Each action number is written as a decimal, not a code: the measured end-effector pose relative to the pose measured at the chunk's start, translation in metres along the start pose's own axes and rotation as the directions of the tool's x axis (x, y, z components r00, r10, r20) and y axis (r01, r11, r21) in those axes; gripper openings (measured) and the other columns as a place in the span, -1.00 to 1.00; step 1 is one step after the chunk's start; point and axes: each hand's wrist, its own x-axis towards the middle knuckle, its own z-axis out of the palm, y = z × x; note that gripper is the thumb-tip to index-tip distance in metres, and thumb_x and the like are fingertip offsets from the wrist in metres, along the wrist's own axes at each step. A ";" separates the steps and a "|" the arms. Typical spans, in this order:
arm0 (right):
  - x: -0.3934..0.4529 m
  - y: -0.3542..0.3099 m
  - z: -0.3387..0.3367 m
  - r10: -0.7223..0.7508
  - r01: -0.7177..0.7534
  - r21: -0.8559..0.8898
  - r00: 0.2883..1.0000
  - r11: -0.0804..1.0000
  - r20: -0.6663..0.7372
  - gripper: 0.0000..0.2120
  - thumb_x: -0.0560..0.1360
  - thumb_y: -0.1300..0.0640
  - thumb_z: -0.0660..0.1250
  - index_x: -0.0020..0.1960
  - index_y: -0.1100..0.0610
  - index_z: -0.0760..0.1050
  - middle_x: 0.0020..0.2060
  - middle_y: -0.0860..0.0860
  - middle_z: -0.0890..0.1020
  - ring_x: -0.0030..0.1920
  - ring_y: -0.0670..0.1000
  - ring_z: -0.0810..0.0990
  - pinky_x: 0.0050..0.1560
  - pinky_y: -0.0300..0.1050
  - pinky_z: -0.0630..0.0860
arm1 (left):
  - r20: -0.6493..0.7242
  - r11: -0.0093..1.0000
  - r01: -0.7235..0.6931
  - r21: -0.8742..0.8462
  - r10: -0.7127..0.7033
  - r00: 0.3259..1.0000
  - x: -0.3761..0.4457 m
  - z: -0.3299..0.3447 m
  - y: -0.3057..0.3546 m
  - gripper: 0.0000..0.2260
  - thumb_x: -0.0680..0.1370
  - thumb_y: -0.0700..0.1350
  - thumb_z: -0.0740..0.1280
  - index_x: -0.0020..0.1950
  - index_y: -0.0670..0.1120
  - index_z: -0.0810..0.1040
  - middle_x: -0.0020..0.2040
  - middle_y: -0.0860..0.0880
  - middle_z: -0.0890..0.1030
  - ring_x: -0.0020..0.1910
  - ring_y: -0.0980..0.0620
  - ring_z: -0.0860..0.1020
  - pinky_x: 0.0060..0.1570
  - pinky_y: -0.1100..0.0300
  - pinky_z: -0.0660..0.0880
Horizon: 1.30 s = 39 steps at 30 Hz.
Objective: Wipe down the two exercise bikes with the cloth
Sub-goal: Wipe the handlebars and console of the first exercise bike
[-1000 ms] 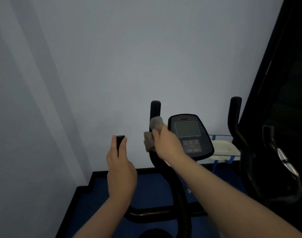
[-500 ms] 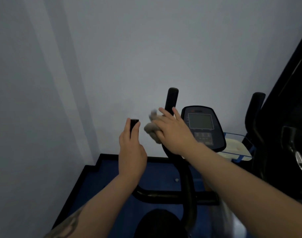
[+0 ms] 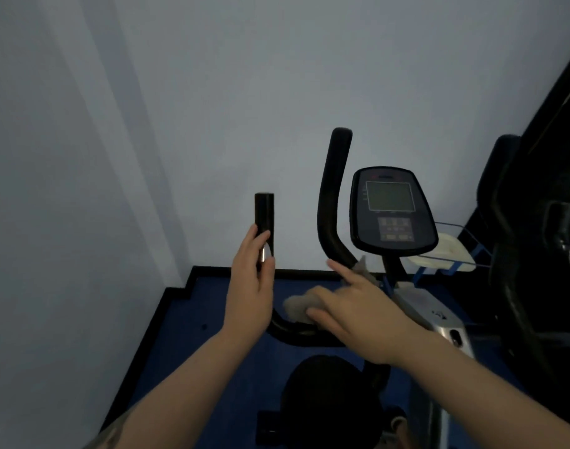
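An exercise bike stands in front of me, with a black handlebar (image 3: 330,202) and a dark console (image 3: 390,210). My left hand (image 3: 252,286) wraps the short left grip (image 3: 264,215), thumb and fingers around its lower part. My right hand (image 3: 358,306) presses a grey cloth (image 3: 298,307) onto the low curved part of the handlebar, index finger pointing out along the bar. Part of the cloth pokes out beyond the fingers near the console stem. The black saddle (image 3: 329,400) sits below my arms. A second black machine (image 3: 536,254) stands at the right edge.
Pale walls close in on the left and ahead. The bike stands on a blue floor mat (image 3: 186,335) with a black border. A white tray in a blue wire rack (image 3: 445,254) sits behind the console. The silver frame cover (image 3: 439,322) lies right of my hand.
My right hand has slid the cloth down from the upper upright grip to the low bend of the handlebar. My left hand stays on the left grip. My view has tipped downward.
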 end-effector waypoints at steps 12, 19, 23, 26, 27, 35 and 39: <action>-0.006 -0.046 -0.015 0.291 -0.379 0.339 0.914 0.861 0.284 -0.49 0.63 -0.15 0.10 0.53 -0.04 0.20 0.31 -0.02 0.53 0.30 -0.02 0.47 0.29 -0.09 0.35 | 0.353 0.978 0.090 -0.188 -0.019 0.936 0.003 -0.029 -0.007 -0.56 0.69 -0.05 0.07 0.54 0.15 0.05 0.56 0.25 -0.10 0.44 0.49 -0.06 0.26 0.65 -0.02; 0.009 -0.056 -0.019 0.389 -0.476 0.271 0.865 0.837 0.318 -0.52 0.55 -0.15 0.27 0.43 -0.10 0.34 0.19 0.02 0.58 0.20 0.06 0.51 0.20 -0.04 0.42 | 0.381 0.983 0.077 -0.168 -0.007 0.924 -0.002 -0.037 -0.002 -0.55 0.69 -0.11 0.09 0.56 0.08 0.08 0.55 0.25 -0.07 0.47 0.41 -0.02 0.43 0.41 -0.01; 0.006 -0.060 -0.017 0.456 -0.513 0.307 0.857 0.802 0.242 -0.60 0.55 -0.02 0.32 0.37 -0.08 0.44 0.17 0.00 0.61 0.19 0.04 0.53 0.18 -0.04 0.43 | 0.294 0.988 -0.155 -0.015 0.152 0.944 -0.020 -0.039 -0.007 -0.63 0.68 -0.17 0.11 0.49 0.03 0.31 0.57 0.13 0.06 0.55 0.21 -0.01 0.48 0.24 0.01; 0.021 -0.078 -0.006 0.486 -0.490 0.429 0.865 0.759 0.129 -0.71 0.59 0.01 0.26 0.29 -0.02 0.51 0.04 0.03 0.66 0.06 0.05 0.59 -0.02 -0.08 0.46 | 0.326 0.964 -0.263 0.020 0.243 0.914 -0.027 -0.031 -0.010 -0.63 0.64 -0.33 0.13 0.41 -0.08 0.44 0.56 0.03 0.15 0.57 0.09 -0.05 0.51 0.07 0.06; 0.018 -0.078 -0.007 0.488 -0.487 0.448 0.864 0.750 0.122 -0.73 0.60 0.00 0.25 0.27 -0.02 0.52 -0.01 0.02 0.66 0.01 0.03 0.60 -0.07 -0.09 0.45 | 0.335 0.964 -0.267 0.012 0.248 0.909 -0.028 -0.030 -0.011 -0.63 0.64 -0.35 0.13 0.39 -0.08 0.47 0.55 0.03 0.18 0.58 0.08 -0.06 0.52 0.02 0.08; 0.010 -0.068 -0.013 0.623 -0.429 0.698 0.782 0.574 -0.032 -0.89 0.58 0.00 0.29 -0.02 -0.06 0.59 -0.22 -0.12 0.64 -0.15 -0.14 0.59 -0.11 -0.09 0.51 | 0.302 0.985 -0.166 -0.043 0.171 0.938 -0.006 -0.051 -0.002 -0.69 0.62 -0.25 0.25 0.26 0.09 0.55 0.30 0.28 0.45 0.44 0.23 0.24 0.35 0.11 0.37; 0.020 -0.062 -0.036 0.744 -0.072 0.967 0.654 0.245 -0.140 -0.92 0.54 0.08 0.37 0.00 -0.07 0.59 -0.19 -0.14 0.66 -0.15 -0.19 0.64 -0.21 -0.33 0.53 | 0.297 0.991 -0.011 -0.134 0.051 0.953 0.014 -0.068 0.021 -0.76 0.63 -0.19 0.26 0.18 0.10 0.59 0.12 0.17 0.62 0.19 0.19 0.53 0.17 0.17 0.50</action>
